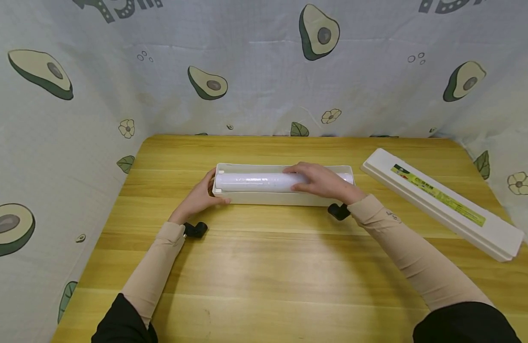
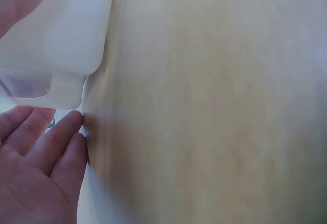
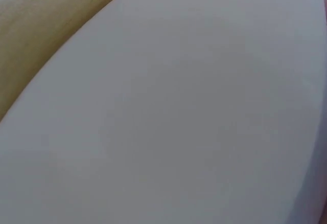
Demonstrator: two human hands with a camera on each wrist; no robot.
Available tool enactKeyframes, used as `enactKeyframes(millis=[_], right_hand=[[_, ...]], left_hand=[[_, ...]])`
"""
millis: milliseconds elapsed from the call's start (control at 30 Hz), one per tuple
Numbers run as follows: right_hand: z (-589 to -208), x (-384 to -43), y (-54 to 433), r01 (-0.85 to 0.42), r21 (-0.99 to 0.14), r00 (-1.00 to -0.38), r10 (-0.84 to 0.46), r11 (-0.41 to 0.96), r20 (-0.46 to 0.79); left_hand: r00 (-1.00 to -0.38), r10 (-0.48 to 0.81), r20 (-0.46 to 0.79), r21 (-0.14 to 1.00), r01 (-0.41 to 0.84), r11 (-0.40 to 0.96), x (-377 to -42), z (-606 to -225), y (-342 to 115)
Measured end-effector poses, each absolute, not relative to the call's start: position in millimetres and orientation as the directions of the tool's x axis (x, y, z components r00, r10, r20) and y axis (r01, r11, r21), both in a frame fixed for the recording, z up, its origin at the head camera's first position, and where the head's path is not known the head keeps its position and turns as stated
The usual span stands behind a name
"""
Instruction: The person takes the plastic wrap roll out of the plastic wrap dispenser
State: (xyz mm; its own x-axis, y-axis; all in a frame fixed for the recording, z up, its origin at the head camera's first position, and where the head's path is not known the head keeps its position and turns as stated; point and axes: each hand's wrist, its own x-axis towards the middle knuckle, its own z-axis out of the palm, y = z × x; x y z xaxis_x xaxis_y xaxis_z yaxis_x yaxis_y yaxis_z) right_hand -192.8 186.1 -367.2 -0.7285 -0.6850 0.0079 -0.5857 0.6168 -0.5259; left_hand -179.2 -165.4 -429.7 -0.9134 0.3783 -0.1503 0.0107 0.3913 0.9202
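An open, long white box (image 1: 268, 198) lies crosswise on the table, with a shiny roll of cling film (image 1: 255, 182) inside it. My left hand (image 1: 200, 194) holds the box's left end, thumb at the front and fingers round the end. Close up in the left wrist view, the box corner (image 2: 61, 35) sits between thumb and fingers (image 2: 59, 137). My right hand (image 1: 319, 182) grips the roll right of its middle, thumb in front and fingertips behind, covering part of it. The right wrist view is mostly filled by the box's white wall (image 3: 179, 106).
A long white lid (image 1: 422, 219) with a green and yellow label lies slantwise on the right of the wooden table (image 1: 264, 271). A cloth (image 1: 255, 47) printed with avocados hangs behind and at the sides. Black wrist cameras (image 1: 196, 230) sit by both cuffs.
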Motion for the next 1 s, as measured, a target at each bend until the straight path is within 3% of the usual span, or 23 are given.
enactKeyframes(millis=[300,600,733,1000], right_hand=[[-352,-186,196,-0.587,-0.494,-0.755,-0.654,0.641,0.049],[-333,-180,224,-0.474,-0.546,-0.858,-0.501,0.691,0.112],[-330,-178,242,-0.458,-0.546,-0.881,-0.442,0.701,0.171],[-326,-174,275,-0.396,-0.544,-0.918,-0.332,0.74,0.217]], left_hand=[[-0.919,0.365,-0.148,0.914,0.014,0.405,-178,-429,-165],[-0.915,0.374,-0.151,0.922,0.006,0.387,-180,-430,-165],[-0.908,0.378,-0.179,0.913,-0.011,0.407,-173,-414,-160],[-0.915,0.376,-0.15,0.922,0.008,0.388,-178,-430,-165]])
